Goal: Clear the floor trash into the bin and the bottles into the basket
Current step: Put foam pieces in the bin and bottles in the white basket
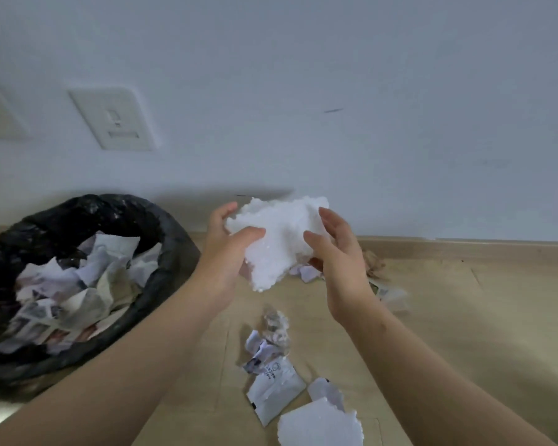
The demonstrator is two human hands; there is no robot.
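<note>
Both grips clamped on foam chunk [277,239] | left hand [226,252] | right hand [339,259] | narrow end down

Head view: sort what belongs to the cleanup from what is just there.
Job in hand:
foam chunk, gripped by the left hand and right hand
bin, black-lined, holding paper
paper scraps on the floor
No bottles or basket in view.

Just there:
wall plate
skirting board

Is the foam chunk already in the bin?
No, the left hand and right hand hold the foam chunk in the air beside the bin.
</note>
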